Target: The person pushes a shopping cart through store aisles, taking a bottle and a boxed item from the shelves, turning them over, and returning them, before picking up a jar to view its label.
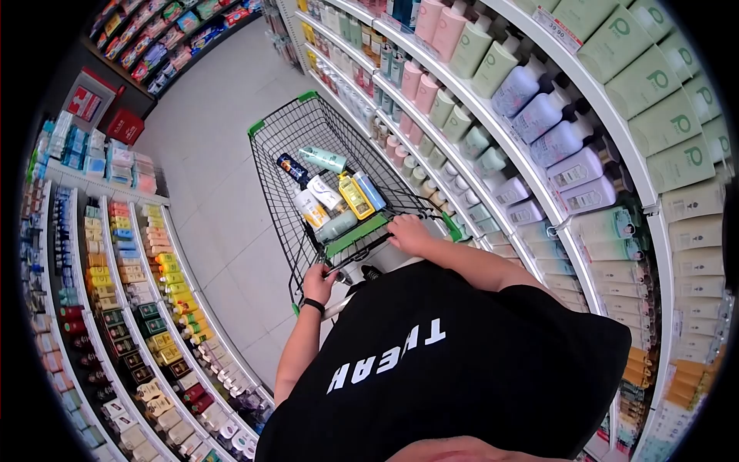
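Observation:
A wire shopping cart (pixel 269 181) with green corner pieces stands in front of me. My left hand (pixel 317 283), with a black band at the wrist, is closed on the left end of the cart's handle. My right hand (pixel 410 234) wraps round the handle farther right, beside its green panel (pixel 358 235). Several items lie in the basket: a yellow bottle (pixel 356 195), a white-and-orange pack (pixel 311 209), a white bottle (pixel 326 192), a dark blue container (pixel 292 167), a pale green bottle (pixel 323 159) and a grey-green pack (pixel 336 226). A light blue item (pixel 369 189) leans beside the yellow bottle.
Shelves of pump bottles (pixel 539 115) and green bottles (pixel 627 42) rise close on my right. On the left, lower shelves hold rows of small bottles and boxes (pixel 165 346). A tiled aisle floor (pixel 204 138) runs ahead toward a red box (pixel 125 125) and colourful packs (pixel 181 54).

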A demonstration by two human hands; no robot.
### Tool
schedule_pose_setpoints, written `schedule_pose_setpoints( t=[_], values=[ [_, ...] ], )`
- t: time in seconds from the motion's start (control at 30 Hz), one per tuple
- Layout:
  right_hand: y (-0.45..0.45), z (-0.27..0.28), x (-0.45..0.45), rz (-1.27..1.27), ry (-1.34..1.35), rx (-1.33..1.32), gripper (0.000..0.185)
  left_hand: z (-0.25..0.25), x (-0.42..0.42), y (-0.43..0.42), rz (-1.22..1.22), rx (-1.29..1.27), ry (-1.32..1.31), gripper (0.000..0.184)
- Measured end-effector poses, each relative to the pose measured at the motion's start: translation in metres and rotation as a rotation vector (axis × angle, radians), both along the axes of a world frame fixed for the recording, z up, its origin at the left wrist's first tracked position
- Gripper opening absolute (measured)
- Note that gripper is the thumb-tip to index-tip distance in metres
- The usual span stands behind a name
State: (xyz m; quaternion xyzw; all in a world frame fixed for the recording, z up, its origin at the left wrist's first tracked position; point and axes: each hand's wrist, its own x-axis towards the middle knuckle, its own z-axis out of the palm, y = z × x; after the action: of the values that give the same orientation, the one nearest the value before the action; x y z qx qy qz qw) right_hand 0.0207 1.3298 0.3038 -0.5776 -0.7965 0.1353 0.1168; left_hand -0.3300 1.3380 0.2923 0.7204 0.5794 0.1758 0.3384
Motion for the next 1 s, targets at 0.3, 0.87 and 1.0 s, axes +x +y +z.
schedule_pose_setpoints(
  t=[0.3,0.87,1.0],
  values=[
    [0.038,-0.007,-0.014,-0.034,-0.048,-0.024,0.023,0.004,-0.011,0.036,-0.008,0.095,0.063,0.032],
    [0.029,0.017,-0.023,-0.307,0.209,0.037,0.03,-0.018,-0.012,0.078,0.071,0.114,0.183,0.032],
    [-0.013,0.027,-0.001,-0.444,0.268,0.001,0.026,-0.014,-0.01,0.078,0.08,0.115,0.125,0.038]
  ],
)
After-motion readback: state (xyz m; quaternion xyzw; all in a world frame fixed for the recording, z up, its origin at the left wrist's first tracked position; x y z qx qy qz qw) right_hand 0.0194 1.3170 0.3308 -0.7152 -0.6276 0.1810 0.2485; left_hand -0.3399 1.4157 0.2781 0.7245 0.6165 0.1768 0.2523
